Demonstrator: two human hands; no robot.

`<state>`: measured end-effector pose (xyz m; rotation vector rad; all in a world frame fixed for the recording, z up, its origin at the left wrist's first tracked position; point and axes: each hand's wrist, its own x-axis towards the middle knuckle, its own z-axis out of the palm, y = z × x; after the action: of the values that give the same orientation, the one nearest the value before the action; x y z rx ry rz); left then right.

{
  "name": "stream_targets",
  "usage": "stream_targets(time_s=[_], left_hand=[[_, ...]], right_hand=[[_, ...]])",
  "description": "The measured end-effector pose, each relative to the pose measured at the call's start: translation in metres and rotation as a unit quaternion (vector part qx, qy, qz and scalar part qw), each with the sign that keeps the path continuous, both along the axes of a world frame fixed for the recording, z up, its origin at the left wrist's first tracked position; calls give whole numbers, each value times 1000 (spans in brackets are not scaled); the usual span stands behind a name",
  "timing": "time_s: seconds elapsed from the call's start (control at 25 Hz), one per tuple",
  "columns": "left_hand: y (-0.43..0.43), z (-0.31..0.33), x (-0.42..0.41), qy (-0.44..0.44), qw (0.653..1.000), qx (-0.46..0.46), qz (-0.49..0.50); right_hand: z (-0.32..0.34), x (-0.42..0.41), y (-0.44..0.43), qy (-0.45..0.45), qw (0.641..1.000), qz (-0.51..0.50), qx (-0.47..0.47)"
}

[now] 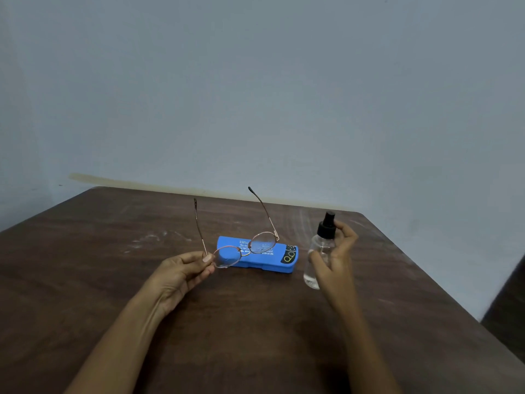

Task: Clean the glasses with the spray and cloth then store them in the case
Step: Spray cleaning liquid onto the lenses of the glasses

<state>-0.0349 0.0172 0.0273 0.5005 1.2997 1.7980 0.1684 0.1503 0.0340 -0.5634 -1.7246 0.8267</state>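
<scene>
Brown wooden table (113, 280) against a pale blue-grey wall (255, 81), seen from the head camera. The left hand (181, 275) pinches the glasses (249, 247) between thumb and fingertips at the outer edge of the nearer lens, holding them above the table with both temples unfolded and pointing away from the person. The right hand (338, 260) curls round the clear spray bottle (319, 251), held upright just to the right of the glasses, with one finger raised beside the black pump head (328, 223). The blue case (279, 258) lies closed on the table directly behind the glasses. No cloth is in view.

The step in hand is judged to be spraying. The farther lens (262, 243) appears speckled with fine droplets, while the nearer lens (227, 257) looks clear, so it probably needs its share next. To do this well, the nozzle should face the lens squarely from a short way off, and one light press should suffice, as excess liquid would run onto the case below. The pinch should stay on the rim and off the glass to avoid fresh smears, and the thin frame should be held steady without bending it
</scene>
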Motion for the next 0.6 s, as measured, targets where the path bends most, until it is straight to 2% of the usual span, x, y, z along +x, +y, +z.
stream_targets(time_s=[0.32, 0.6], left_hand=[[5, -7, 1, 74, 997, 10, -10], [10, -13, 5, 136, 990, 26, 0]], right_hand=[[-8, 17, 19, -51, 996, -39, -58], [-7, 19, 20, -52, 993, -63, -84]])
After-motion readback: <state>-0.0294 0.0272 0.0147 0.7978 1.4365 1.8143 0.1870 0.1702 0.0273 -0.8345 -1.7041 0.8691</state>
